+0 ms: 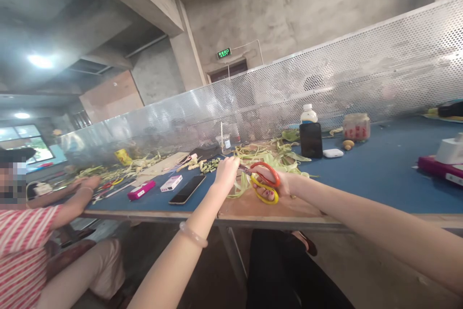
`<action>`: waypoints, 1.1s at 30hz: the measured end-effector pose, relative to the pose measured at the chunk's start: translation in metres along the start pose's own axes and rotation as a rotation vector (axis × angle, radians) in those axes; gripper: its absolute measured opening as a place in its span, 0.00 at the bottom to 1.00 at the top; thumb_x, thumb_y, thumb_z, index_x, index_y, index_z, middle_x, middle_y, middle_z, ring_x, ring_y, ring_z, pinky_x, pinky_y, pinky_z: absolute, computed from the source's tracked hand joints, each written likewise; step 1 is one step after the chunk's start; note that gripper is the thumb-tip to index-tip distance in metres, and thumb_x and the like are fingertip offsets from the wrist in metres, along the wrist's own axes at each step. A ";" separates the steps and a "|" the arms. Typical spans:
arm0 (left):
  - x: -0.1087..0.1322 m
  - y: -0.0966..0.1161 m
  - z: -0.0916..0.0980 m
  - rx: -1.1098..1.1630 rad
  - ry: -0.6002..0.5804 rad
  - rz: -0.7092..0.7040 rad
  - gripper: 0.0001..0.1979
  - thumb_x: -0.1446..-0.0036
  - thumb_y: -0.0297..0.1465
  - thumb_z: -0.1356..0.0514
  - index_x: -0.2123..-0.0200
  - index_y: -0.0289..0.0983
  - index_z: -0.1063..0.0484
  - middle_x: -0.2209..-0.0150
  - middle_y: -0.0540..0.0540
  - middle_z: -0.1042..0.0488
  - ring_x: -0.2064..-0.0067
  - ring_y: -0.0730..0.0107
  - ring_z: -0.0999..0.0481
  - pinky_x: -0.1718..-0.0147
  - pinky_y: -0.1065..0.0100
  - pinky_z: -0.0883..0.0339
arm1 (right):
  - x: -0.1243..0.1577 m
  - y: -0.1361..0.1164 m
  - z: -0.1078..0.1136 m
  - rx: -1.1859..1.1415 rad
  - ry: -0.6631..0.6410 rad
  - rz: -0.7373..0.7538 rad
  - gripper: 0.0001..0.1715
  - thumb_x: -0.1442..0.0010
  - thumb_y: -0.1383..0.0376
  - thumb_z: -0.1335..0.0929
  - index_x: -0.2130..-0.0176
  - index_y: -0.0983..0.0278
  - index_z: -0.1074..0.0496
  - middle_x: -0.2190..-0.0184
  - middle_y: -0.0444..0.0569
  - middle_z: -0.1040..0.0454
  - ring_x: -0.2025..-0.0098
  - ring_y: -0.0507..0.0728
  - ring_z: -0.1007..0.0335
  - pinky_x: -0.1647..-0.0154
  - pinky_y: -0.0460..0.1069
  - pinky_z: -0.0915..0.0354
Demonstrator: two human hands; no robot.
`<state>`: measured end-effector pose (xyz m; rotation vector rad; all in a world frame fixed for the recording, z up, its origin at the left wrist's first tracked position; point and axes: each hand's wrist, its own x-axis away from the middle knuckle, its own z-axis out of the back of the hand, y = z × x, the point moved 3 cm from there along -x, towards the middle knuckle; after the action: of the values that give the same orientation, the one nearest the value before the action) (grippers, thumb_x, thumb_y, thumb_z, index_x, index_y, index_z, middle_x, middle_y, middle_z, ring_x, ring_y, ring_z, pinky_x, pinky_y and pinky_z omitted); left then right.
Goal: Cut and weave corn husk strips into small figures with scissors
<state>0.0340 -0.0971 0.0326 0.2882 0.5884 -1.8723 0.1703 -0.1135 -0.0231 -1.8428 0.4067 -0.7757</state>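
My right hand (277, 184) grips a pair of scissors (263, 180) with one red and one yellow handle loop, fingers through the loops, blades pointing left. My left hand (226, 172) is closed in a pinch around a thin pale green leaf strip (243, 187) right at the scissor blades. Both hands hover over a brown board (260, 208) at the near edge of the blue table (383, 174). A heap of green and pale leaf strips (269, 154) lies just behind the hands.
A black phone (187, 189), a white box (171, 183) and a pink box (141, 190) lie left of my hands. A dark bottle (310, 135), a jar (356, 127) and a white case (333, 153) stand behind. A person in red stripes (25, 246) works at left. A perforated metal screen (325, 82) backs the table.
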 end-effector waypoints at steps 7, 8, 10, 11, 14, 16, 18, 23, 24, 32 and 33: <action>-0.001 -0.003 -0.001 0.036 0.014 0.008 0.09 0.45 0.22 0.50 0.66 0.37 0.31 0.63 0.44 0.28 0.59 0.66 0.30 0.61 0.68 0.40 | 0.000 0.000 -0.001 0.019 0.046 -0.021 0.28 0.46 0.43 0.42 0.76 0.64 0.43 0.89 0.40 0.48 0.89 0.45 0.53 0.91 0.40 0.52; 0.000 -0.004 -0.001 0.045 0.016 0.011 0.08 0.45 0.22 0.49 0.66 0.37 0.31 0.63 0.44 0.28 0.60 0.66 0.30 0.61 0.68 0.40 | 0.000 0.000 0.000 0.019 0.050 -0.025 0.27 0.45 0.44 0.42 0.77 0.64 0.43 0.89 0.40 0.48 0.89 0.45 0.53 0.91 0.40 0.53; 0.000 -0.006 -0.002 0.065 0.019 0.019 0.08 0.45 0.23 0.49 0.67 0.37 0.31 0.64 0.44 0.27 0.60 0.67 0.30 0.62 0.68 0.40 | -0.002 0.000 0.000 0.019 0.057 -0.029 0.26 0.45 0.45 0.42 0.77 0.64 0.43 0.90 0.40 0.49 0.89 0.46 0.54 0.91 0.40 0.53; 0.000 -0.007 -0.002 0.076 0.023 0.023 0.08 0.45 0.23 0.48 0.67 0.37 0.31 0.64 0.45 0.27 0.60 0.67 0.30 0.62 0.69 0.40 | -0.002 0.001 0.001 0.018 0.059 -0.025 0.26 0.45 0.45 0.42 0.77 0.64 0.43 0.90 0.40 0.49 0.89 0.45 0.54 0.91 0.40 0.54; 0.001 -0.009 -0.005 0.109 0.037 0.035 0.07 0.45 0.25 0.47 0.66 0.37 0.31 0.65 0.45 0.27 0.61 0.67 0.30 0.64 0.70 0.40 | -0.003 0.002 0.003 0.012 0.058 -0.012 0.25 0.45 0.46 0.41 0.77 0.64 0.43 0.89 0.40 0.48 0.89 0.45 0.54 0.91 0.40 0.54; 0.002 -0.010 -0.007 0.127 0.051 0.040 0.07 0.45 0.25 0.47 0.66 0.38 0.30 0.65 0.46 0.27 0.61 0.68 0.30 0.63 0.70 0.40 | -0.002 0.002 0.004 0.009 0.036 -0.016 0.26 0.45 0.46 0.42 0.77 0.64 0.43 0.88 0.40 0.47 0.88 0.46 0.53 0.90 0.40 0.53; 0.002 -0.011 -0.008 0.139 0.062 0.047 0.07 0.45 0.24 0.47 0.66 0.37 0.30 0.64 0.46 0.27 0.61 0.67 0.30 0.62 0.70 0.40 | -0.002 0.002 0.005 0.009 0.001 -0.031 0.27 0.45 0.44 0.42 0.77 0.65 0.42 0.88 0.40 0.47 0.88 0.46 0.52 0.90 0.40 0.52; 0.004 -0.010 -0.008 0.166 0.094 0.065 0.07 0.45 0.25 0.47 0.66 0.38 0.30 0.65 0.46 0.27 0.61 0.67 0.29 0.64 0.70 0.41 | 0.000 -0.001 0.005 0.028 -0.058 0.001 0.30 0.46 0.41 0.43 0.77 0.65 0.41 0.86 0.41 0.45 0.86 0.46 0.49 0.89 0.40 0.49; 0.004 -0.010 -0.007 0.176 0.104 0.068 0.06 0.45 0.25 0.46 0.67 0.38 0.30 0.65 0.46 0.27 0.62 0.67 0.29 0.64 0.70 0.41 | 0.000 -0.001 0.005 0.027 -0.060 0.004 0.30 0.46 0.41 0.43 0.77 0.65 0.41 0.86 0.41 0.45 0.86 0.46 0.49 0.89 0.40 0.49; 0.006 -0.008 -0.006 0.211 0.111 0.085 0.05 0.44 0.27 0.46 0.67 0.38 0.30 0.66 0.46 0.26 0.62 0.67 0.28 0.65 0.70 0.41 | -0.002 -0.001 0.003 0.031 0.049 -0.043 0.29 0.45 0.42 0.45 0.78 0.64 0.43 0.88 0.39 0.49 0.88 0.46 0.53 0.91 0.40 0.52; 0.006 -0.008 -0.006 0.213 0.105 0.088 0.06 0.44 0.27 0.46 0.67 0.38 0.30 0.65 0.46 0.26 0.62 0.67 0.28 0.65 0.70 0.41 | -0.002 -0.001 0.003 0.027 0.055 -0.031 0.29 0.45 0.43 0.45 0.78 0.64 0.43 0.88 0.39 0.49 0.88 0.46 0.53 0.92 0.40 0.52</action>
<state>0.0239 -0.0963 0.0266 0.5461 0.4397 -1.8444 0.1708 -0.1099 -0.0238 -1.8089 0.4017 -0.8509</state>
